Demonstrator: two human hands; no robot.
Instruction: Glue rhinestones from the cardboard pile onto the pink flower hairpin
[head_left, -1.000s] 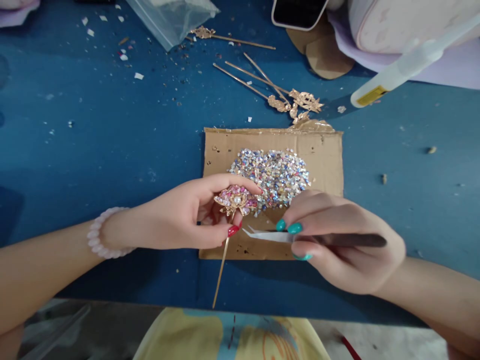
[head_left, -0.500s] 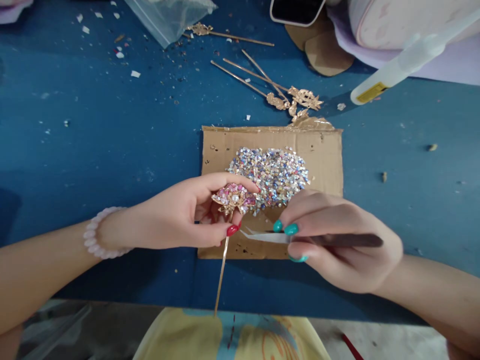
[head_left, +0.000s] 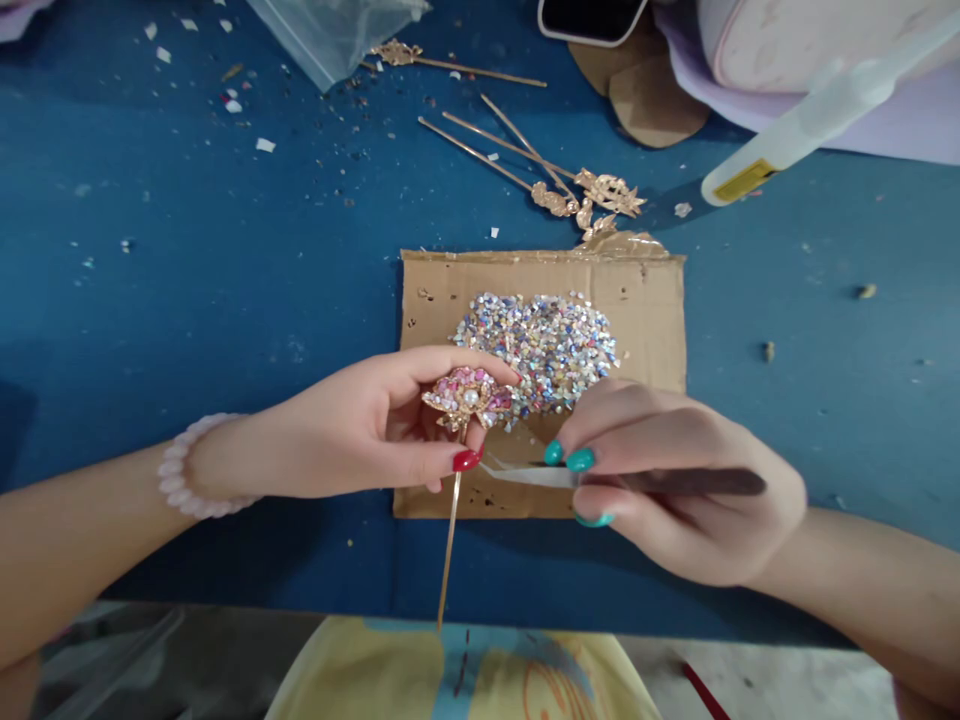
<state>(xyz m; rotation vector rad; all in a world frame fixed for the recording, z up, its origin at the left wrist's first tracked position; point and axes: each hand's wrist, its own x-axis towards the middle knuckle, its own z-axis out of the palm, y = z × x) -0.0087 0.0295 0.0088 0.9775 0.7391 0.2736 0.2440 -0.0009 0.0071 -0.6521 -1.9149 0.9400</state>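
Between the thumb and fingers of my left hand is a gold hairpin. Its ornate head carries pink pieces and a white pearl, and its long stick points down past the table's front edge. My right hand pinches a pair of tweezers, whose bent tips are slightly apart near my left thumb. Whether anything sits between the tips is too small to tell. Behind both hands a heap of shiny multicoloured chips lies on a piece of cardboard, partly covered by my fingers.
Several more gold hairpins lie beyond the cardboard. A clear plastic bag is at the back, with white scraps scattered to its left. At the back right are a white bottle with a yellow label and a phone.
The hairpin's stick has swung slightly to the right at its lower end. Both hands otherwise keep nearly the same place and grip.
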